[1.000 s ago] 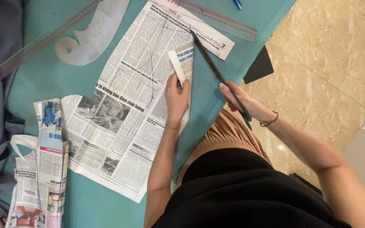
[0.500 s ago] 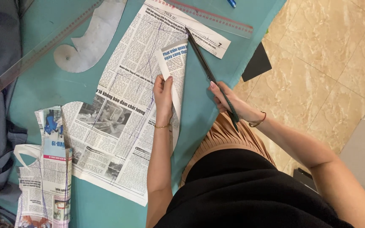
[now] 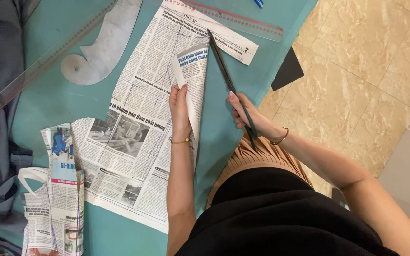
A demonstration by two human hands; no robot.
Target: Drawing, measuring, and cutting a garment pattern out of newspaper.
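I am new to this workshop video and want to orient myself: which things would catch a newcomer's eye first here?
First comes the large newspaper sheet spread across the teal table, with pattern lines drawn on it. At its right edge the right hand works long black scissors, while the left hand lifts the cut flap. At the upper left lie a pale curved template and a clear long ruler.

Views: 1, head-worn camera.
Direction: faces steeply down along the wearer's torso onto the teal table (image 3: 48, 109).
Range: close, arm's reach.
Coverage: table at left, tiled floor (image 3: 357, 76) at right.
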